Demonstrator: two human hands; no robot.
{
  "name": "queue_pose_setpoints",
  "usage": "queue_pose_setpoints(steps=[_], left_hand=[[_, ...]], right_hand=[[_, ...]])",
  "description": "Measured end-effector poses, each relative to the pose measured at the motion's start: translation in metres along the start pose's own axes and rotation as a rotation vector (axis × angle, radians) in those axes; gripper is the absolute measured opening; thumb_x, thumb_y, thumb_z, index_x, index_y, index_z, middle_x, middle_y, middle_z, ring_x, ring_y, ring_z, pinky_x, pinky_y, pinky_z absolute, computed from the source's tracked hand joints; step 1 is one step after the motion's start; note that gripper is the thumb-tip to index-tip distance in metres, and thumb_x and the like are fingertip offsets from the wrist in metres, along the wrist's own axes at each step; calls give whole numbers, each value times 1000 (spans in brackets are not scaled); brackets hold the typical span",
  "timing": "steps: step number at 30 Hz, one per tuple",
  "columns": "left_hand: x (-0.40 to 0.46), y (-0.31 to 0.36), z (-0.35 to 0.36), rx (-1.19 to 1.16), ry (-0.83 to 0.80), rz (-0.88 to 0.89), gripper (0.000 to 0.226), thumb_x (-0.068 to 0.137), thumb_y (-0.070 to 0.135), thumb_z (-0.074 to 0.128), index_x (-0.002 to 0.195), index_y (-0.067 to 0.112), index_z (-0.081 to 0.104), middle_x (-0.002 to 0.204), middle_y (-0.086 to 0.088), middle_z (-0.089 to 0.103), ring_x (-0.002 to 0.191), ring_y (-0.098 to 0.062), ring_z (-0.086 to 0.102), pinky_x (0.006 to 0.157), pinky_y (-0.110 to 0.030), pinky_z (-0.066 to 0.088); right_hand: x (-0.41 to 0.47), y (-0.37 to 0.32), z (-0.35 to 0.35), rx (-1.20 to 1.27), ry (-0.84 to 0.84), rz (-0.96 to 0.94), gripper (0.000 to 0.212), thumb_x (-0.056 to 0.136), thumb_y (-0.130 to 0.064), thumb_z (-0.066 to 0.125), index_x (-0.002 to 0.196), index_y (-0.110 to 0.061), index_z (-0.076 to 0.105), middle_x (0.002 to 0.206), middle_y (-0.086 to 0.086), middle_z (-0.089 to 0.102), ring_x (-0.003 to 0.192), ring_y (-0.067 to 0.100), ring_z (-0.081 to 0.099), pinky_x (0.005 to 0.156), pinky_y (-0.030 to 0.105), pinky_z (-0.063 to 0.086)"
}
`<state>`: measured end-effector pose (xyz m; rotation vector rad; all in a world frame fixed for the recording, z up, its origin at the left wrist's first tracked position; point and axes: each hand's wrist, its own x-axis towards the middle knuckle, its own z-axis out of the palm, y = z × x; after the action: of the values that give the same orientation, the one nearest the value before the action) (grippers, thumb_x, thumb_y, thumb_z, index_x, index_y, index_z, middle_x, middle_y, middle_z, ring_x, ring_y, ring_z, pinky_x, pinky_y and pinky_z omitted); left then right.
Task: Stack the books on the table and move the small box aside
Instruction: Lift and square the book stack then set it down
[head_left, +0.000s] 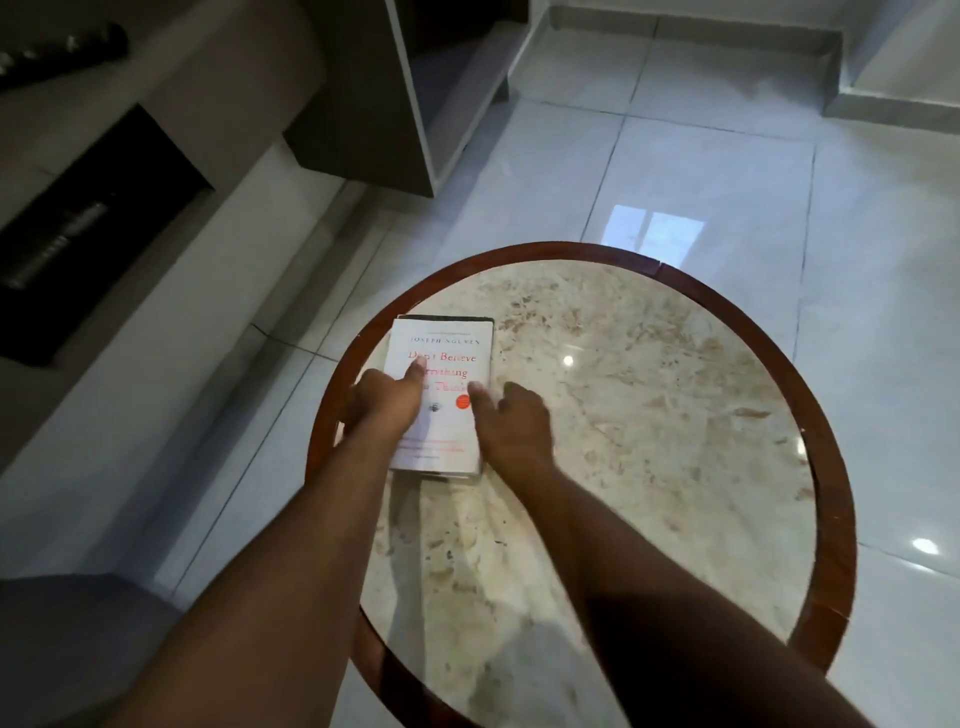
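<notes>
We rest both hands on the books (451, 358), stacked near the worktop's (675, 395) left edge: left hand (382, 397) and right hand (511, 421) lie with fingers loose, grasping nothing. The stacking looks done to us. No small box shows, so we cannot tell if it is moved.

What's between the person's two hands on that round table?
In the head view, the white book lies between them. The left hand rests on its left side, the right hand at its right edge; a darker book's edge peeks out beneath.
</notes>
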<state>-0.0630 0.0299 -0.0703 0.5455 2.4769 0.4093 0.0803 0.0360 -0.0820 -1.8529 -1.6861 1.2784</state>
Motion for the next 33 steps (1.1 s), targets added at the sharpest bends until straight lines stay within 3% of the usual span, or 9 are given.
queue_pose_setpoints(steps=[3, 7, 10, 14, 16, 19, 22, 27, 33], left_hand=[[3, 4, 10, 11, 48, -102, 74, 81, 74, 49, 122, 12, 53, 126, -14, 61, 108, -34, 59, 92, -44, 52], [3, 6, 12, -77, 64, -149, 73, 79, 80, 43, 102, 12, 56, 107, -10, 65, 92, -27, 63, 87, -42, 56], [-9, 17, 13, -172, 46, -121, 78, 76, 84, 40, 106, 15, 58, 108, -9, 66, 93, -28, 65, 88, -43, 56], [-42, 56, 18, -489, 73, 203, 65, 79, 77, 48, 117, 26, 52, 118, 1, 64, 92, -19, 67, 76, -34, 59], [-58, 76, 19, -656, 8, 401, 55, 80, 72, 52, 120, 33, 47, 114, 10, 63, 86, -9, 67, 67, -21, 57], [-72, 89, 31, -760, -34, 572, 49, 82, 61, 58, 122, 40, 40, 113, 17, 60, 87, 1, 63, 72, -10, 53], [-80, 86, 55, -805, -64, 580, 47, 86, 49, 64, 123, 36, 38, 110, 18, 57, 91, 0, 61, 68, -2, 48], [-82, 85, 69, -870, -94, 525, 36, 89, 42, 64, 115, 43, 39, 106, 19, 58, 87, 5, 62, 64, -3, 48], [-84, 107, 65, -748, -53, 424, 45, 88, 55, 57, 122, 28, 48, 106, 10, 63, 78, -5, 61, 60, -8, 49]], right_hand=[[10, -21, 24, -1, 78, 170, 60, 98, -58, 41, 116, -5, 64, 118, 20, 63, 110, 37, 60, 94, 47, 51], [18, -26, 19, 94, 65, 279, 65, 93, -69, 39, 114, -12, 64, 116, 14, 65, 107, 34, 63, 93, 48, 54], [22, -26, -2, 229, 29, 303, 64, 91, -71, 43, 111, -15, 65, 109, 9, 70, 96, 30, 69, 88, 48, 59], [26, -31, -42, 452, 190, 109, 46, 92, -66, 46, 115, -26, 51, 124, 5, 58, 113, 29, 61, 98, 54, 53], [28, -30, -66, 550, 239, -66, 30, 88, -67, 43, 102, -41, 44, 116, 2, 59, 110, 26, 64, 96, 55, 53], [31, -14, -92, 569, 298, -273, 28, 85, -63, 41, 104, -44, 38, 103, -11, 63, 103, 22, 67, 89, 55, 57], [39, 15, -92, 562, 274, -329, 35, 84, -57, 45, 112, -38, 37, 107, -9, 62, 103, 21, 67, 88, 54, 59], [47, 43, -79, 604, 250, -356, 29, 86, -53, 47, 111, -41, 39, 111, -9, 60, 103, 8, 66, 82, 30, 60], [47, 36, -86, 608, 301, -243, 43, 83, -58, 41, 113, -28, 42, 113, 5, 63, 102, 19, 66, 80, 30, 60]])
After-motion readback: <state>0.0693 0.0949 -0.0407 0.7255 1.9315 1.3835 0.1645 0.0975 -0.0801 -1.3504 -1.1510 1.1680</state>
